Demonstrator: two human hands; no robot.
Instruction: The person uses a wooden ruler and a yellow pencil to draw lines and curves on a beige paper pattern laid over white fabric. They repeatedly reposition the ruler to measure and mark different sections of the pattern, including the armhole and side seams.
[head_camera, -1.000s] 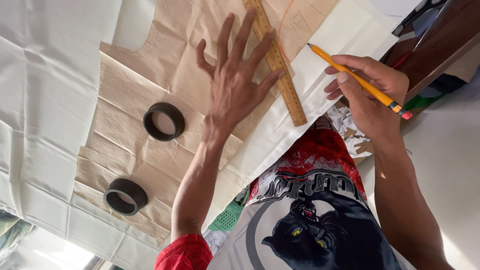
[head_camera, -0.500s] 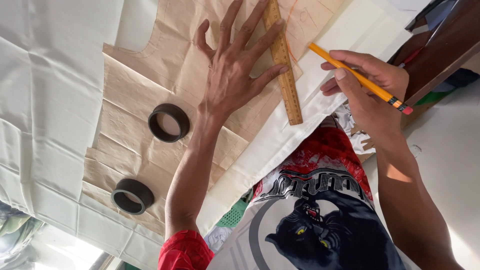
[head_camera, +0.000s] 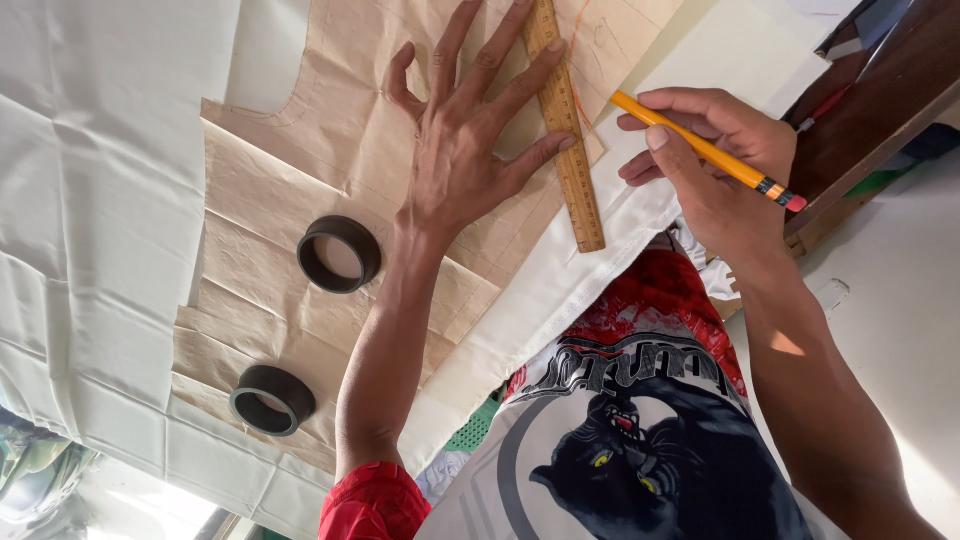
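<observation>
Wooden ruler (head_camera: 566, 125) sitting flat on the brown paper pattern (head_camera: 300, 230), which lies on white cloth (head_camera: 90, 200). Taking the ruler as the landmark from here on.

Left hand (head_camera: 465, 150) spread wide and flat, just left of the ruler, with fingertips (head_camera: 553, 48) reaching onto it and pressing it down. Not gripping anything, just pinning paper and ruler together.

Right hand (head_camera: 715, 165) just right of the ruler, closed in a writing grip around an orange pencil (head_camera: 700, 148); can't quite see the tip, hidden behind the fingers.

Handling guess: ruler looks stiff, light and thin, probably slides easily on paper, so best held by pressing from the top along its length rather than pinching an edge. Paper looks creased, thin and tear-prone, shifts easily on the soft, limp cloth.

Well left of the ruler, two dark rings (head_camera: 340, 253) (head_camera: 272, 398) resting on the paper, looking like tape rolls used as weights. Hollow in the middle, nothing inside but the paper showing through. No real containers in view otherwise.
</observation>
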